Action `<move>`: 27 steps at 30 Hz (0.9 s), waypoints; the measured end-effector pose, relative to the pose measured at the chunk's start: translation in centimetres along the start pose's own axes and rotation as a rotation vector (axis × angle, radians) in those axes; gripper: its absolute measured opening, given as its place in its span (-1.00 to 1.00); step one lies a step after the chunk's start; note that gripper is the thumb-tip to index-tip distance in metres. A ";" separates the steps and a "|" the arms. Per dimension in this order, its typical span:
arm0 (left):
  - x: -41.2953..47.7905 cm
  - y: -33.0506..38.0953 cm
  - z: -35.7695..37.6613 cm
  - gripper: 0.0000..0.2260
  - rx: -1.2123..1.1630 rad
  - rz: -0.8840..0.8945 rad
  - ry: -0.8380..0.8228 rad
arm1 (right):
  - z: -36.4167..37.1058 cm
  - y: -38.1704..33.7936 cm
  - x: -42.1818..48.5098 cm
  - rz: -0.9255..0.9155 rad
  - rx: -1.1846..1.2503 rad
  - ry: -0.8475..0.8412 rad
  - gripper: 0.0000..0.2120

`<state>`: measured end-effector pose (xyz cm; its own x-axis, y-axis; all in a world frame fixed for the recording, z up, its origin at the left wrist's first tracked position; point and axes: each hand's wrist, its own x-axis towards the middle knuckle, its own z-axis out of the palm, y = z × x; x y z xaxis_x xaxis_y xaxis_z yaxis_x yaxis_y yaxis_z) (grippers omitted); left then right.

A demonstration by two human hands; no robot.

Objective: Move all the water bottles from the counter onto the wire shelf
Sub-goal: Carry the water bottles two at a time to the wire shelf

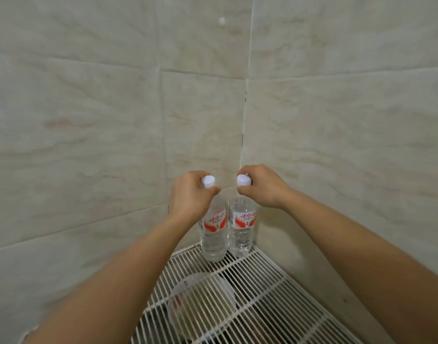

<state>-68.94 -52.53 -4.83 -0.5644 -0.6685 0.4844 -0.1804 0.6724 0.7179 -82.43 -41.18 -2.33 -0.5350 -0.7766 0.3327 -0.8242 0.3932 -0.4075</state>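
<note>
You've got both bottles at the far corner of the wire shelf (275, 289), where the two tiled walls meet. Left hand (192, 194) is clenched round the neck of the left bottle (213, 234), just below its white cap (208, 181); right hand (262, 186) is clenched the same way on the right bottle (241, 227). Both stand upright side by side, touching or v. nearly so, bases on or just at the wires — can't tell for sure if the weight's fully down yet.

Handling: they look full, so fairly heavy for a neck grip, w/ thin clear plastic that'll give if squeezed mid-body. The neck ring under the cap is the stiffest spot, so keep hold there. Bases are narrow vs. the gaps btwn the wires, so I'd expect some wobble; feel each one settle flat before you let go.

A clear round container (200, 301) shows thru the wires, below the shelf's near part. Counter's out of view, so can't say how many bottles remain.
</note>
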 end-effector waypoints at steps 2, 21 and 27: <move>0.7 -0.2 0.9 -0.81 0.012 -0.004 -0.011 | 0.2 0.4 0.9 0.010 -0.004 0.002 -0.85; 1.7 -1.1 3.8 -0.76 0.176 0.007 -0.053 | 1.9 1.7 2.2 0.094 0.025 -0.072 -0.60; 0.1 -0.7 2.5 -0.45 0.148 -0.031 -0.092 | 2.1 0.9 0.1 0.196 -0.001 -0.075 -0.33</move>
<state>-70.91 -52.27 -6.53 -0.6270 -0.6623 0.4102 -0.3116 0.6958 0.6471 -82.82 -42.00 -4.44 -0.6701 -0.7193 0.1832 -0.7057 0.5409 -0.4576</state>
